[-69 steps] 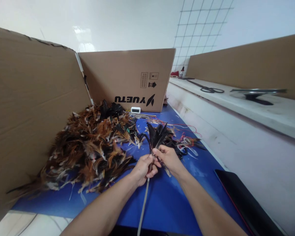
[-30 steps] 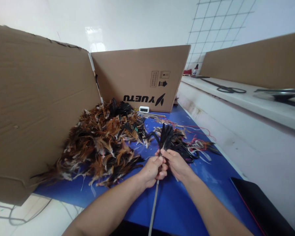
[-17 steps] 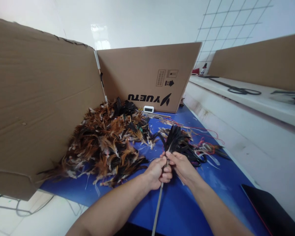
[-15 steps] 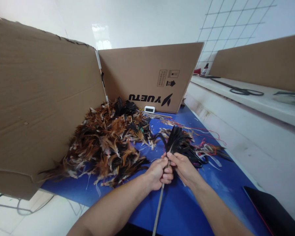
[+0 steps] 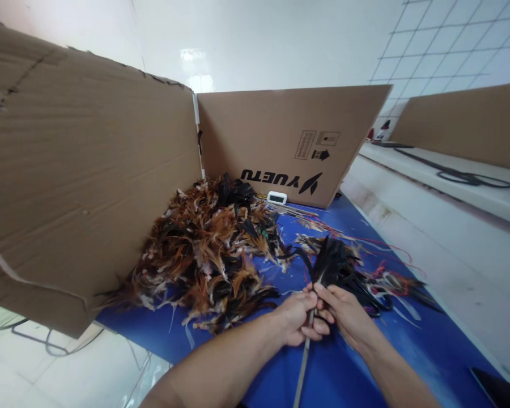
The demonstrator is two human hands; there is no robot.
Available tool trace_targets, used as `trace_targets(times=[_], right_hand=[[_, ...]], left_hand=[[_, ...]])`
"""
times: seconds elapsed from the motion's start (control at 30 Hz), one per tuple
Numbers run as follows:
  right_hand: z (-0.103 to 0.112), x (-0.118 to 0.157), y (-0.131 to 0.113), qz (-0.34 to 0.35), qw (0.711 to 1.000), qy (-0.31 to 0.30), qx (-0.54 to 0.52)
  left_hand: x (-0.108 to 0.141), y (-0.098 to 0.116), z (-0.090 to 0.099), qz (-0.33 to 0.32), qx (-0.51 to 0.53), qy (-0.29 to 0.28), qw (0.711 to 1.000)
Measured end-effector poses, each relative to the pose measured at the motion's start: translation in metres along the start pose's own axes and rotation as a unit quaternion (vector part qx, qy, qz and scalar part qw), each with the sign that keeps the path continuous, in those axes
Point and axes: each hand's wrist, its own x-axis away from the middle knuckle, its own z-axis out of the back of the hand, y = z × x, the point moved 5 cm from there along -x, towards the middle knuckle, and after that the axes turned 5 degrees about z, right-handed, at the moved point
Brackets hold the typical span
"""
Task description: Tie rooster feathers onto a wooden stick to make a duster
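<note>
My left hand (image 5: pixel 301 318) is closed around a thin pale stick (image 5: pixel 302 368), which slants down toward the bottom edge of the view. Against the stick's upper end, my right hand (image 5: pixel 344 309) pinches the base of some black feathers (image 5: pixel 330 259) with thumb and fingers. Both hands touch there, and the exact binding point is hidden between the fingers. The dark feathers fan upward and away from me. To the left lies a large heap of brown and black feathers (image 5: pixel 212 249), many in small tufts with pale ends.
Cardboard panels stand at the left (image 5: pixel 89 187) and back (image 5: pixel 255 130) of the blue table (image 5: pixel 276 374). A small white digital display (image 5: pixel 276 198) sits near thin sticks (image 5: pixel 297 212). Red strings (image 5: pixel 391 249) and black loop handles (image 5: pixel 380 306) lie at right. Scissors (image 5: pixel 471 177) rest on a white ledge.
The view has turned left, so everything appears farther right and a little lower. Both hands keep their hold on the stick and feathers, with the fingers shifted slightly.
</note>
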Motion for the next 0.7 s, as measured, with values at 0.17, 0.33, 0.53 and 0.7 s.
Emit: trace_targets(times=[0.17, 0.33, 0.53, 0.7], right_hand=[[0.003, -0.001, -0.006, 0.046, 0.996, 0.017, 0.077], [0.022, -0.003, -0.023, 0.102, 0.94, 0.013, 0.325], [0.024, 0.001, -0.079, 0.152, 0.873, 0.054, 0.459], [-0.053, -0.02, -0.131, 0.22, 0.915, -0.064, 0.333]], left_hand=[[0.0, -0.001, -0.001, 0.024, 0.011, -0.04, 0.999], [-0.004, 0.001, 0.004, 0.015, 0.015, -0.029, 0.999], [-0.012, 0.002, 0.01, 0.007, 0.035, -0.006, 0.999], [-0.016, -0.003, 0.01, 0.027, 0.063, -0.042, 0.997]])
